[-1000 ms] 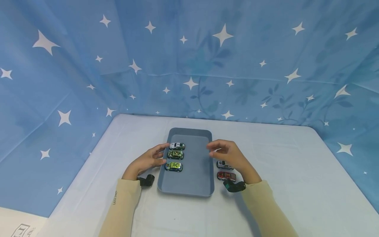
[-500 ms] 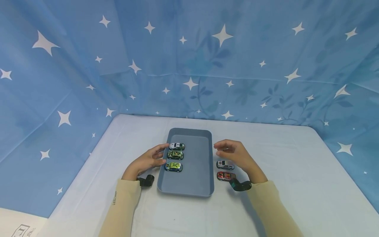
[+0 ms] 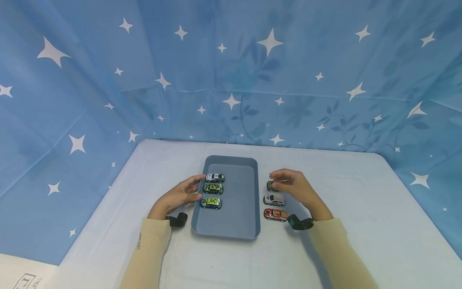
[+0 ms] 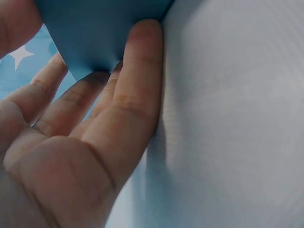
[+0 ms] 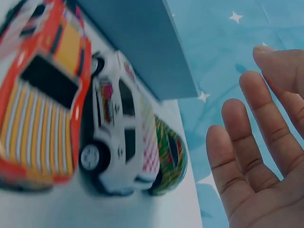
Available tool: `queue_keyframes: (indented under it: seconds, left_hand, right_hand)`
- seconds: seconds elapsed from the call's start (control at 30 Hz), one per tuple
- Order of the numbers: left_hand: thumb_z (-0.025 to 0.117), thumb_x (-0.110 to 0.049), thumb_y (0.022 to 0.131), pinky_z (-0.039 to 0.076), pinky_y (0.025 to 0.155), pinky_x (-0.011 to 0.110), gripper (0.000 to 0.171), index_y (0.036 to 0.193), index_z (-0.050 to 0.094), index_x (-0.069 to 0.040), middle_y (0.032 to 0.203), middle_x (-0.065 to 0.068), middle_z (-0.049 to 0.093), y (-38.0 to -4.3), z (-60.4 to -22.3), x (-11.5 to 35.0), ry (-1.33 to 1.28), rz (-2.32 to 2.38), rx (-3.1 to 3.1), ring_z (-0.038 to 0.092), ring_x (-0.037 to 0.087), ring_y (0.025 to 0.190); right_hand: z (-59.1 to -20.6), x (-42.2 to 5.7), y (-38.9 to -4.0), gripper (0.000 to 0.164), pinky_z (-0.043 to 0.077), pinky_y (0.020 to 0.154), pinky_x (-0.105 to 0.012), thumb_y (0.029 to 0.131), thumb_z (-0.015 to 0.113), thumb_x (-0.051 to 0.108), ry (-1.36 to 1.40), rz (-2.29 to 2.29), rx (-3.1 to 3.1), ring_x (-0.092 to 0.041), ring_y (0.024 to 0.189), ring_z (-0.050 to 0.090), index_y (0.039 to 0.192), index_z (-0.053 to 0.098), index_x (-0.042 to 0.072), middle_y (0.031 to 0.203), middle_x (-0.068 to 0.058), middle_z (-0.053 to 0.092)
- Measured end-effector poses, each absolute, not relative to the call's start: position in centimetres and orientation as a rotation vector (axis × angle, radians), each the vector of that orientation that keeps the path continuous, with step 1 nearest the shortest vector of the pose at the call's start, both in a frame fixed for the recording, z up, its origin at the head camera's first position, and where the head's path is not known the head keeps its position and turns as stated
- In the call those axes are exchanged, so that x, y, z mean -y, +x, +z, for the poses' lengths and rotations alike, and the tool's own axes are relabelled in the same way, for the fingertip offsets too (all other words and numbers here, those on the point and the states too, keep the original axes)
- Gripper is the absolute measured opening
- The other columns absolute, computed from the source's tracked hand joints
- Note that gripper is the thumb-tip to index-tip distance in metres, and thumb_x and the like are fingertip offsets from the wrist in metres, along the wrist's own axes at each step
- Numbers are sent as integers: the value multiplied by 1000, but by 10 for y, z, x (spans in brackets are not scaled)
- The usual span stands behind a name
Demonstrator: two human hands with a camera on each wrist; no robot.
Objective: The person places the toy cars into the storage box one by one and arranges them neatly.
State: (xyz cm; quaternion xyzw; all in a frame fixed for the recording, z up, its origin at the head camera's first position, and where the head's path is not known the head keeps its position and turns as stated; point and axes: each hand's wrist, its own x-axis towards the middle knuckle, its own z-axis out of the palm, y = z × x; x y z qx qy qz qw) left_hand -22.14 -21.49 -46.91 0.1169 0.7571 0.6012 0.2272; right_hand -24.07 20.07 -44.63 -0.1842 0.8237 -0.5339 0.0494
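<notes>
My left hand (image 3: 178, 196) rests against the left wall of a grey-blue tray (image 3: 240, 212), its fingers extended along the side in the left wrist view. Inside the tray's left half, a white toy car (image 3: 215, 178), a green camouflage toy car (image 3: 213, 188) and a yellow-green toy car (image 3: 211, 203) stand in a column. My right hand (image 3: 297, 188) is right of the tray, holding nothing, its fingers relaxed and apart in the right wrist view. It partly covers a green toy car (image 3: 270, 186). Below that are a silver-white toy car (image 3: 274, 200) and a red toy car (image 3: 275, 214).
A white cloth (image 3: 325, 176) covers the table under the tray. Behind it hangs a blue curtain (image 3: 306, 60) printed with stars. Black wrist straps with cameras sit at both wrists, the right one (image 3: 299, 222) close beside the red car.
My right hand has moved right, from over the tray's right rim to beside the green car. The silver-white and red cars are now fully uncovered. My left hand has stayed in place.
</notes>
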Motion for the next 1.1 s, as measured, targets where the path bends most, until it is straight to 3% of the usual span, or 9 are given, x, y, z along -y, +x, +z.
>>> queue_keyframes:
  seconds: [0.23, 0.47, 0.93, 1.1]
  left_hand:
    - [66, -3, 105, 28, 123, 72, 78, 171, 25, -2, 177, 32, 9, -223, -471, 216, 317, 1651, -2087, 14, 58, 159]
    - [66, -4, 105, 28, 123, 72, 78, 171, 25, -3, 177, 31, 8, -223, -471, 217, 319, 1656, -2084, 13, 58, 160]
    - [65, -3, 105, 27, 123, 71, 76, 171, 27, -4, 178, 29, 11, -221, -470, 216, 288, 1661, -2085, 14, 56, 160]
    - [65, -3, 106, 28, 123, 71, 76, 171, 26, -4, 177, 30, 11, -222, -470, 216, 303, 1659, -2084, 14, 57, 160]
  right_hand:
    - [-452, -211, -245, 30, 57, 97, -30, 101, 74, 5, -565, -1577, -2569, -25, 115, 69, 128, 70, -9, 130, -23, 72]
    - [-456, -219, -248, 33, 55, 105, -56, 102, 74, 5, -514, -1566, -2560, -44, 125, 66, 131, 69, -9, 137, -26, 68]
    - [-467, -226, -252, 38, 45, 110, -72, 101, 76, 10, -368, -1497, -2557, -50, 134, 58, 135, 68, -6, 145, -27, 64]
    - [-470, -228, -255, 40, 44, 111, -71, 100, 77, 12, -364, -1480, -2556, -49, 134, 59, 136, 69, -5, 145, -26, 65]
